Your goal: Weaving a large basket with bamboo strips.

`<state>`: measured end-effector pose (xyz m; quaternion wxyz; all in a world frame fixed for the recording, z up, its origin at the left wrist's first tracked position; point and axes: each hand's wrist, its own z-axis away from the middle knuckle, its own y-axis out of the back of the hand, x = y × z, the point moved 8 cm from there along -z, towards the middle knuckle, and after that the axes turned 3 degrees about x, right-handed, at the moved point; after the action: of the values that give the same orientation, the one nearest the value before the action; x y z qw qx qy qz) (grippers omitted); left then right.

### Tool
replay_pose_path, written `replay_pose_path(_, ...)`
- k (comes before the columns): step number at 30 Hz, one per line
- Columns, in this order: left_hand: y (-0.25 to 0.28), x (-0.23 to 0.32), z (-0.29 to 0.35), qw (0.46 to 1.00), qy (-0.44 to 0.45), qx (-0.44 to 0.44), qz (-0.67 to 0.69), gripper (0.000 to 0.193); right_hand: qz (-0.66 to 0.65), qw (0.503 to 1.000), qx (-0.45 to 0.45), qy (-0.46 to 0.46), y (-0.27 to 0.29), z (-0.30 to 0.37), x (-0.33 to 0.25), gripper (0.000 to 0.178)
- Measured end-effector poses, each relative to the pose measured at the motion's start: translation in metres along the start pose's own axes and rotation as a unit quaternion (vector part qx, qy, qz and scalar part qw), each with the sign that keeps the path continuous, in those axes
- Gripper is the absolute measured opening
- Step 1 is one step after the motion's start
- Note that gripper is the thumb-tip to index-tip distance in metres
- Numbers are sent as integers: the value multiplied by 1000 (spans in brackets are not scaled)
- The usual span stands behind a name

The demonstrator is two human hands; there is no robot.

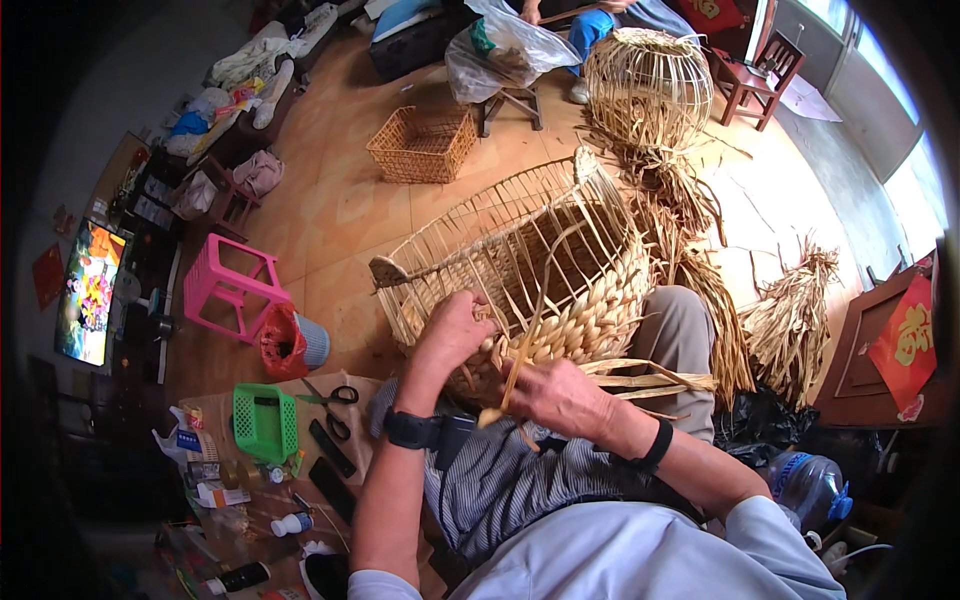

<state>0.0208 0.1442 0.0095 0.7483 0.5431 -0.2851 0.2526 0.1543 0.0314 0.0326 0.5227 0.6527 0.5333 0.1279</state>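
Observation:
A half-woven straw basket (597, 325) lies tilted across my lap, its thick braided weave toward me and bare ribs showing on the far side. At its near edge my left hand (458, 328) is closed, fingers bent around the ribs; the fingertips are partly hidden. My right hand (562, 398), just to the right and lower, is closed on a flat straw strand (527, 352) that rises up over the weave. More loose straw ends (660, 378) stick out past the right hand over my knee.
Bundles of dry straw (795, 315) lie on the right, near a large ribbed basket frame (650, 85). Ahead stands a rectangular wicker basket (423, 145). To the left are a pink stool (232, 285), a lined bin (300, 340), black scissors (338, 398) and a green basket (264, 422). Another person's hand (531, 12) shows at the top.

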Motion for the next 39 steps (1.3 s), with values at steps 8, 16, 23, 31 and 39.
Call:
replay_pose_path(8,-10,-8,10,966,48,220,-128,38,-57,976,-119,175,8,8,-70,24)
replay_pose_path(16,-13,-8,9,974,-44,180,132,43,-131,976,-18,-173,67,2,42,53)
replay_pose_path(23,-13,-2,11,942,-24,142,304,50,11,991,63,-121,59,-55,69,25)
replay_pose_path(31,-16,-4,14,904,-6,120,409,50,160,972,-16,-170,41,-66,77,30)
replay_pose_path(39,-19,-8,12,896,-6,94,435,47,211,970,-1,-121,46,-71,60,31)
